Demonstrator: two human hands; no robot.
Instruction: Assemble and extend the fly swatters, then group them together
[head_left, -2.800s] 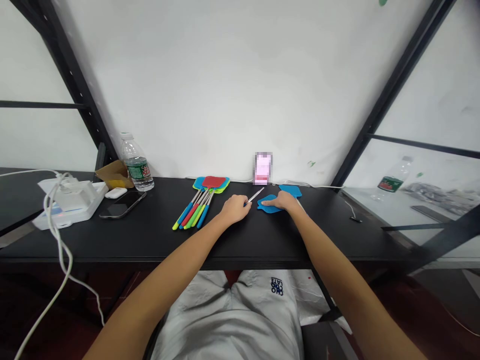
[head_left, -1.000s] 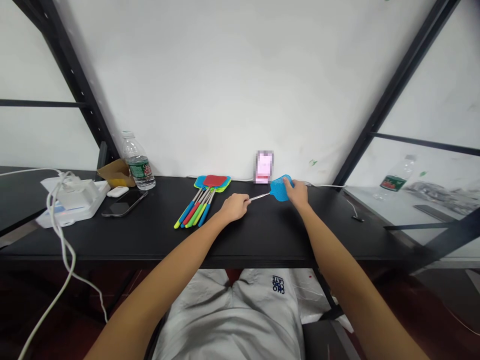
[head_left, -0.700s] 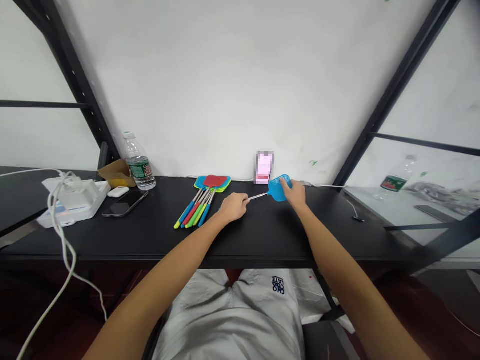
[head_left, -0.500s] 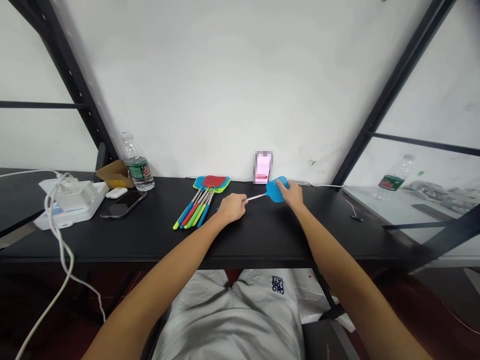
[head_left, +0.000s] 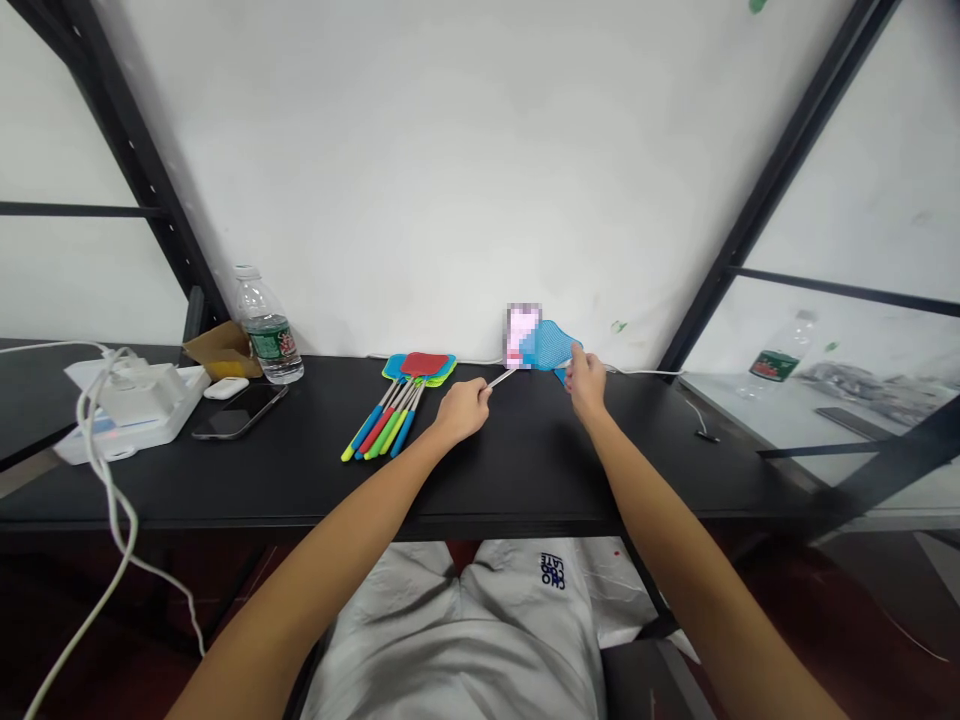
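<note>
My left hand (head_left: 463,409) is closed around the lower end of a blue fly swatter, whose thin metal rod (head_left: 500,378) slants up to the right. My right hand (head_left: 585,380) pinches the edge of its blue mesh head (head_left: 550,347), which is lifted off the black table (head_left: 300,480) in front of the white wall. To the left of my left hand lies a bundle of several fly swatters (head_left: 397,402) with coloured handles and stacked heads.
A water bottle (head_left: 262,326), brown cardboard (head_left: 217,349), an earbud case (head_left: 226,387) and a phone (head_left: 232,415) sit at the left. A white box with cables (head_left: 124,408) is further left. A small blurred pink object (head_left: 523,335) leans on the wall. A white cable (head_left: 645,374) runs right.
The swatter head has been lifted from flat on the table, and my right hand has swung it up and leftward in front of the pink object. My left hand keeps its hold.
</note>
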